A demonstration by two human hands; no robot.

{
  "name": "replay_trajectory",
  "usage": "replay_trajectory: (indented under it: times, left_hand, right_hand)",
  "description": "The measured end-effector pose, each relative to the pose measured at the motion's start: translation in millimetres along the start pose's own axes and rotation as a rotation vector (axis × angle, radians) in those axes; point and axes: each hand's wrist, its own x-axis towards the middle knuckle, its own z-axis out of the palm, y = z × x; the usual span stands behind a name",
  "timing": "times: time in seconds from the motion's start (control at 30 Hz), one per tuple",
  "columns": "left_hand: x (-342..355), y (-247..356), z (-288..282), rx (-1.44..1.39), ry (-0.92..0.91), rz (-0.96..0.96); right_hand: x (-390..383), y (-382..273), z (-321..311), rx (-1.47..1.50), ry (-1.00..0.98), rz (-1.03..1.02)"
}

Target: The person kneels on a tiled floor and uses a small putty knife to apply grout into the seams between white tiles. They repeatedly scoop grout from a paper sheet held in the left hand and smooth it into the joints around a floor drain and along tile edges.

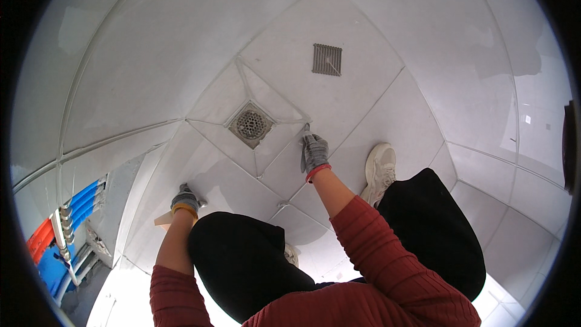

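Note:
My right hand (315,150), in a grey work glove with a red cuff, reaches to the floor with its dark tip at a pale grout joint (290,122) beside the drain. Its fingers look mostly closed, and whatever they hold is too small to make out. A square floor drain (250,125) with a round perforated grate lies sunk among cut tiles to the left of it. Lower left, my left hand (186,197), in a grey glove with a yellow cuff, is closed near the floor. A beige flat-sided piece (163,221) shows beside its wrist; what the fingers grip is hidden.
A square slatted grate (327,60) lies on the tiles farther away. Glossy tiled walls (163,30) rise around the floor. Blue pipes (88,204) and red pipes (40,239) run at the left. My shoe (380,168) stands right of my right hand.

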Motion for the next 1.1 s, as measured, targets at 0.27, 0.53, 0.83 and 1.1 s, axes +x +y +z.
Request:
replay_trajectory:
  times: [0.27, 0.53, 0.83, 1.1]
  left_hand:
    - [-10.1, 4.9, -9.5, 0.001, -0.028, -0.010]
    - [-4.5, 1.1, -5.3, 0.011, -0.010, 0.037]
    - [-12.1, 7.9, -12.6, 0.022, -0.035, 0.011]
    - [-11.4, 4.3, -8.7, 0.055, -0.004, 0.029]
  right_hand:
    - [-1.5, -5.0, 1.6, -0.054, 0.037, -0.004]
    - [-0.1, -9.1, 1.3, -0.045, 0.019, 0.069]
    - [5.1, -6.0, 1.6, 0.008, 0.031, 0.082]
    - [3.8, -7.5, 2.5, 0.044, 0.043, 0.041]
